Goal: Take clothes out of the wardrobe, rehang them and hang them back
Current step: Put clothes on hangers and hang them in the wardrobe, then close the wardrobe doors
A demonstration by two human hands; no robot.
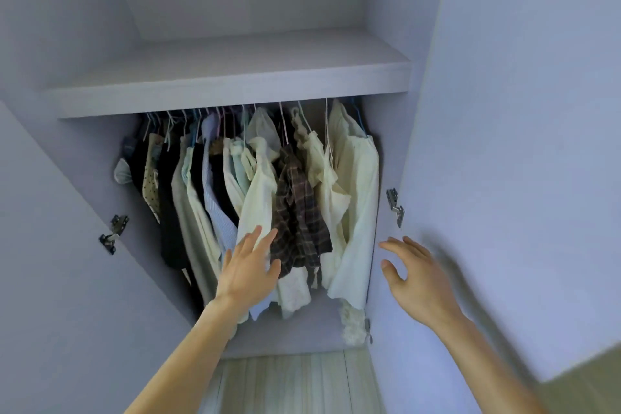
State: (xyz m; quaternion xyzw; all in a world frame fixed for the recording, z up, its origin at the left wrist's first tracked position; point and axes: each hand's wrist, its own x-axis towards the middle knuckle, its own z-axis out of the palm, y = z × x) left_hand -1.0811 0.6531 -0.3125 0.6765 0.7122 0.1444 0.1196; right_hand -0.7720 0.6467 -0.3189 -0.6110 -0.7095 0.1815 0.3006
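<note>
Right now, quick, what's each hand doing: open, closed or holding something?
Left hand: open, fingers straight, by the hanging dark brown plaid shirt, holding nothing.
Right hand: open, fingers spread, holding nothing.

Two hands (248, 265) (415, 277), two doors (50, 245) (521, 161), one shelf (235, 77) — garments (353, 185) too packed to count.
</note>
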